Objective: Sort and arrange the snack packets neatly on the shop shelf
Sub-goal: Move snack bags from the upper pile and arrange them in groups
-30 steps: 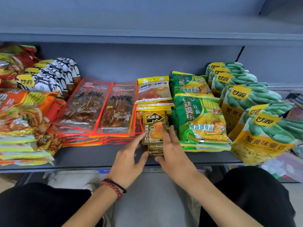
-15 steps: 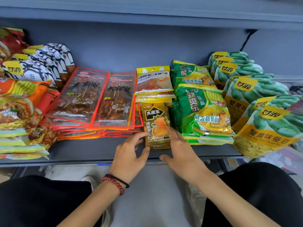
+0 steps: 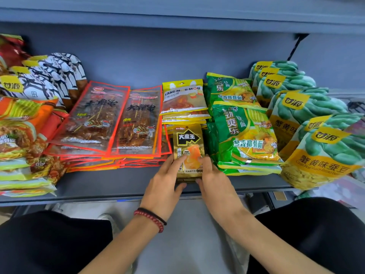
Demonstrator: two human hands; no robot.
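Gold foil packets form a small stack at the front middle of the grey metal shelf, and the stack lies flat with its printed face up. The left hand grips the stack on its left side: the fingers curl over the top face and the thumb presses the front edge from below. The right hand grips the right side in the same way, with fingers on the top face and the thumb tucked against the front edge. Both hands are clamped on the stack, with the fingertips close together over the orange picture on the top packet. The left wrist carries a red bead bracelet beside a thin black band. Yellow packets lie overlapped just behind the gold stack. Red-edged clear packets lie in two fanned piles just beside it on the left, and the nearest pile touches its left edge. Green noodle packets are stacked just beside it on the right. Green-and-yellow bean bags stand tilted in rows at the far right of the shelf. Black-and-white bags stand at the back left, and orange packets are piled in front of them at the left edge.
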